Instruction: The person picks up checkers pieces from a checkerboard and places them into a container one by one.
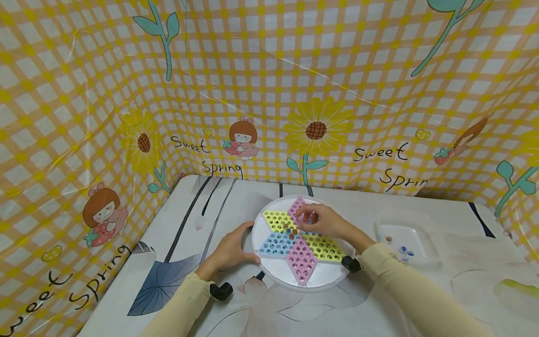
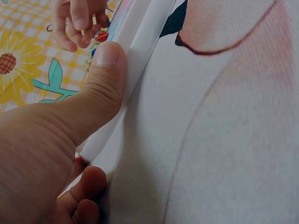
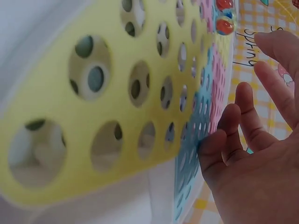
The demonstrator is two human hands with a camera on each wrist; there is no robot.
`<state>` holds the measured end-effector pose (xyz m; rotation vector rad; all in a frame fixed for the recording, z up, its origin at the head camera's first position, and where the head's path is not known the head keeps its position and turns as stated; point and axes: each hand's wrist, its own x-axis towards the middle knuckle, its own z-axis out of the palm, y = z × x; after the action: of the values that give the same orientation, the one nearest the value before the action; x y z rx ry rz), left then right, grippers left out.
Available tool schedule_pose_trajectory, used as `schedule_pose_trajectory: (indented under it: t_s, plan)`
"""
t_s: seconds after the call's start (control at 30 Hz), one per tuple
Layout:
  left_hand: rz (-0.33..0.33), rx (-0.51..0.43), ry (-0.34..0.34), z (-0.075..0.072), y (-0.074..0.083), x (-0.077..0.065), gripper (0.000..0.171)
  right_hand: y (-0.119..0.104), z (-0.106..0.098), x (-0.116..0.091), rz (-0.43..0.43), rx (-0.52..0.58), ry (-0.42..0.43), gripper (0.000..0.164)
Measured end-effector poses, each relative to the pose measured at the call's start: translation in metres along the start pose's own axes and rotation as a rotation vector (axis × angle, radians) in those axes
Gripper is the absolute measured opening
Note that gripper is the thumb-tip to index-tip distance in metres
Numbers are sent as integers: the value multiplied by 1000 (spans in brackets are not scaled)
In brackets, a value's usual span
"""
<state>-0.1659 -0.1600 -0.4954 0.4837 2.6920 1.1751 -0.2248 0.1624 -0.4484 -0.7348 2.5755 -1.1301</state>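
A round white Chinese checkers board [image 1: 269,274] lies on the table, its star in yellow, blue and pink with rows of holes. Several glass marbles [image 1: 292,237] sit near its middle; red ones [image 3: 224,26] show in the right wrist view. My left hand [image 1: 230,248] grips the board's left rim, thumb [image 2: 106,70] on top and other fingers [image 2: 88,184] curled at the outer edge. Over the far part of the star hovers my right hand [image 1: 322,220], fingers loosely bent and apart. No marble shows between its fingers in the right wrist view.
A clear plastic container [image 1: 414,234] with a few marbles [image 1: 404,251] stands on the table to the right of the board. Behind and to the left hangs a yellow checked cloth [image 1: 269,93]. The table cover [image 1: 236,201] has a printed flower pattern.
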Motion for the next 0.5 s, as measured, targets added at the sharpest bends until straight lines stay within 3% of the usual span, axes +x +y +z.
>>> schedule_pose_trajectory:
  t_s: [0.3, 0.5]
  plan:
    - [2, 2, 0, 0, 0, 0, 111, 0, 7, 2, 1, 3, -50, 23]
    - [0, -2, -1, 0, 0, 0, 110, 0, 11, 4, 56, -19, -88, 22]
